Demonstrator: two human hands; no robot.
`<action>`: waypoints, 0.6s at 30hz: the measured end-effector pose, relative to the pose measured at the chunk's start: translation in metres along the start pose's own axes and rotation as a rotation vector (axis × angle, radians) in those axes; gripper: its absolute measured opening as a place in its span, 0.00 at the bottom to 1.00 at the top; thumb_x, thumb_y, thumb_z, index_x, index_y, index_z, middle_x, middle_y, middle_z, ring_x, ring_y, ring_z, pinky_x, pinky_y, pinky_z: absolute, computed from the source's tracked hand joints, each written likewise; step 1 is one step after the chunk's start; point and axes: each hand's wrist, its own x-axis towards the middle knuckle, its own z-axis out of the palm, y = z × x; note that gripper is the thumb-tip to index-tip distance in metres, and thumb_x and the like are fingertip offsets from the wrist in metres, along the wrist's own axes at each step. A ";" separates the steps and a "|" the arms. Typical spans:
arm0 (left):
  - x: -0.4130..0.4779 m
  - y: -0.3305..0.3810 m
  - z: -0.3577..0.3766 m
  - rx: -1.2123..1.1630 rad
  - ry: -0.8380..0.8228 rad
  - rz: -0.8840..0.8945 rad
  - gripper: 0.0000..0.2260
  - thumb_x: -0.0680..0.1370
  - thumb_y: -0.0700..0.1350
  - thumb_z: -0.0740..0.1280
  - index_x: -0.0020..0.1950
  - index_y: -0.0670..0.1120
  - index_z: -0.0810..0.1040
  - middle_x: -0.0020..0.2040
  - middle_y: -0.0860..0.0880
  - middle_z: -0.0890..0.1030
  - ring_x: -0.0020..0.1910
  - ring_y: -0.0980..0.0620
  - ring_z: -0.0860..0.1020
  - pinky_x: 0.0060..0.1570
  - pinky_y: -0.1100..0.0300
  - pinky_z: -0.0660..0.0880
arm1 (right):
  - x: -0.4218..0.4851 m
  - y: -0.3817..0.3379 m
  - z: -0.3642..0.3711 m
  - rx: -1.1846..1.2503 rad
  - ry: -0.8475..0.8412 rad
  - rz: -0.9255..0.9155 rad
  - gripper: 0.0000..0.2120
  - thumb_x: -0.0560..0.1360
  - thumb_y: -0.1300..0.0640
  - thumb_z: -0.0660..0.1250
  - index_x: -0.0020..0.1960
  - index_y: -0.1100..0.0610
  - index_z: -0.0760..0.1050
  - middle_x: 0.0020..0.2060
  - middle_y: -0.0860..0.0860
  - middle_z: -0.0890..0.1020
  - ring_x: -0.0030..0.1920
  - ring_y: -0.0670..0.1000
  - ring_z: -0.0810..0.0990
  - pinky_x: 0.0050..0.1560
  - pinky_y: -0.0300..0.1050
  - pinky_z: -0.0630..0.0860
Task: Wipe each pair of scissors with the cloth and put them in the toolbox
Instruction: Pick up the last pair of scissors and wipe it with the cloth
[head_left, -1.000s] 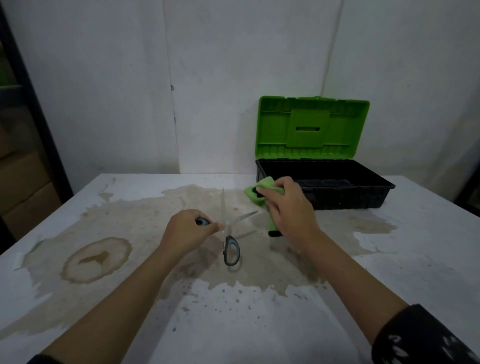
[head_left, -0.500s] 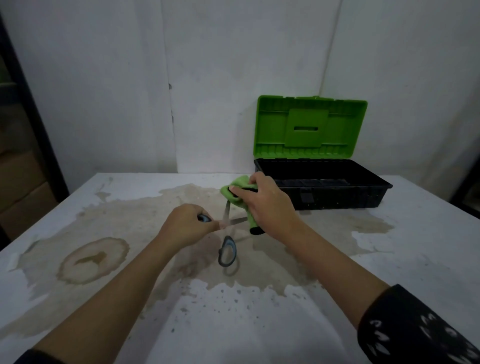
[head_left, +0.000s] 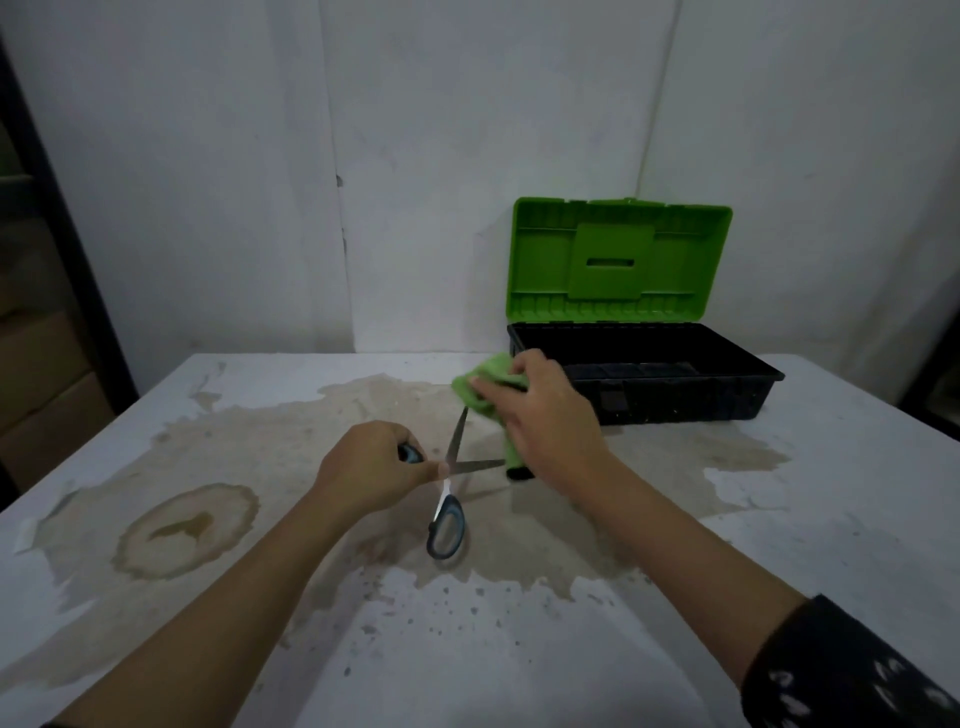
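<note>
A pair of scissors with grey-blue handles is spread wide above the table. My left hand grips one handle near the pivot; the other handle loop hangs down below it. My right hand holds a green cloth bunched around the tip of the upper blade. The second blade points right, toward the cloth's lower end. The toolbox stands behind my right hand, black tray exposed, green lid upright against the wall.
The white table has a wide brown stain across its middle and a ringed stain at the left. A white wall rises close behind. A dark frame and cardboard boxes stand past the table's left edge.
My right hand with the cloth has slid left from beside the toolbox onto the upper blade, and the scissors have turned slightly in my left hand.
</note>
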 end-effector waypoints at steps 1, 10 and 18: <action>0.002 0.001 -0.001 0.001 0.002 0.002 0.18 0.66 0.62 0.72 0.37 0.47 0.78 0.31 0.50 0.76 0.33 0.52 0.74 0.31 0.59 0.67 | -0.006 -0.008 0.001 -0.004 -0.016 -0.086 0.16 0.71 0.53 0.71 0.59 0.49 0.77 0.49 0.56 0.75 0.44 0.56 0.75 0.31 0.44 0.74; -0.005 0.004 0.005 -0.021 0.037 0.027 0.17 0.66 0.60 0.73 0.39 0.47 0.80 0.37 0.49 0.80 0.38 0.51 0.77 0.35 0.59 0.71 | 0.010 0.014 0.010 -0.051 -0.140 0.055 0.16 0.75 0.56 0.66 0.63 0.50 0.76 0.51 0.58 0.72 0.49 0.60 0.73 0.34 0.49 0.74; 0.000 0.007 0.005 -0.081 0.124 -0.022 0.16 0.67 0.61 0.72 0.38 0.48 0.79 0.34 0.51 0.78 0.37 0.51 0.77 0.35 0.58 0.73 | -0.041 -0.011 0.014 0.147 -0.107 0.023 0.18 0.78 0.51 0.56 0.67 0.47 0.71 0.58 0.53 0.69 0.52 0.52 0.70 0.47 0.42 0.67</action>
